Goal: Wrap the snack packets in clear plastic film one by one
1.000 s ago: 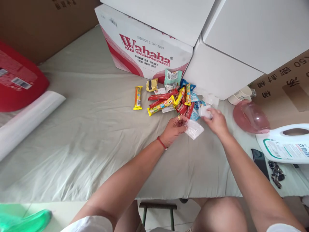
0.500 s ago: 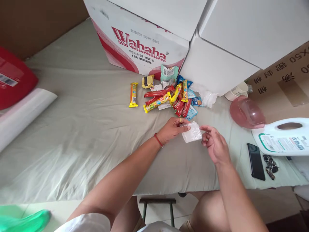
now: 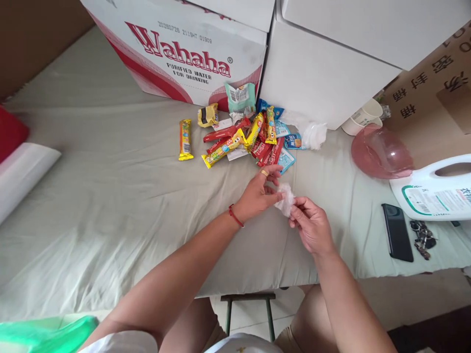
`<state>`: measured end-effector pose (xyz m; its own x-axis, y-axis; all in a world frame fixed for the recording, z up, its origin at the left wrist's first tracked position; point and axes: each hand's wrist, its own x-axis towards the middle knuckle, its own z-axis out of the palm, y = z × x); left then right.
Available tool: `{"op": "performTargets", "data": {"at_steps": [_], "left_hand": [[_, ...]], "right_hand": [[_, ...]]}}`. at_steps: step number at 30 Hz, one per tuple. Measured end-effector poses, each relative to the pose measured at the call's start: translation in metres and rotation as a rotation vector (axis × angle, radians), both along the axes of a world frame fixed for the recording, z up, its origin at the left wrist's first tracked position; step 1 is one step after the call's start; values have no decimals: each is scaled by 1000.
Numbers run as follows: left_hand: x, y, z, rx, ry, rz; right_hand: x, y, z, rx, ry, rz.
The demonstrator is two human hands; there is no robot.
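Observation:
A small crumpled clear plastic bag [image 3: 285, 202] is held above the cloth, in front of the snack pile. My right hand [image 3: 312, 223] pinches its right side between thumb and fingers. On the other side, the thumb of my left hand [image 3: 259, 193] touches the bag while the fingers spread away from it. Just beyond lie yellow snack bars [image 3: 225, 148], red packets [image 3: 265, 151] and blue packets [image 3: 286, 159] in a heap. One yellow-orange bar [image 3: 185, 140] lies apart to the left, and a mint-green packet [image 3: 240, 98] leans at the back.
A Wahaha water carton [image 3: 184, 54] and white boxes [image 3: 324, 73] stand behind the heap. To the right are a pink translucent bowl [image 3: 380, 152], a white detergent bottle [image 3: 430, 193], a phone [image 3: 397, 232] and keys [image 3: 424, 239]. More crumpled plastic [image 3: 314, 136] lies beside the snacks.
The flat, folded bag is now crumpled and bunched. My right hand has moved in and pinched it, while my left fingers have spread from it. The view has shifted.

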<state>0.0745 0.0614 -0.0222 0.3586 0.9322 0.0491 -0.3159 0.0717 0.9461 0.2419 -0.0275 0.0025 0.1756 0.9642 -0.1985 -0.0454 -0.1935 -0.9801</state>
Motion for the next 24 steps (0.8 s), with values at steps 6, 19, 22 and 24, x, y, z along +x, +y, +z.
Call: {"op": "performTargets", "data": {"at_steps": [6, 19, 22, 24], "left_hand": [[9, -17, 3, 83, 137, -82], [10, -13, -4, -50, -121, -27], [10, -15, -3, 49, -77, -83], [9, -15, -4, 36, -95, -118]], "right_hand": [[-4, -4, -3, 225, -494, -121], [3, 7, -4, 33, 141, -247], [10, 12, -3, 5, 121, -285], [13, 13, -3, -11, 43, -281]]}}
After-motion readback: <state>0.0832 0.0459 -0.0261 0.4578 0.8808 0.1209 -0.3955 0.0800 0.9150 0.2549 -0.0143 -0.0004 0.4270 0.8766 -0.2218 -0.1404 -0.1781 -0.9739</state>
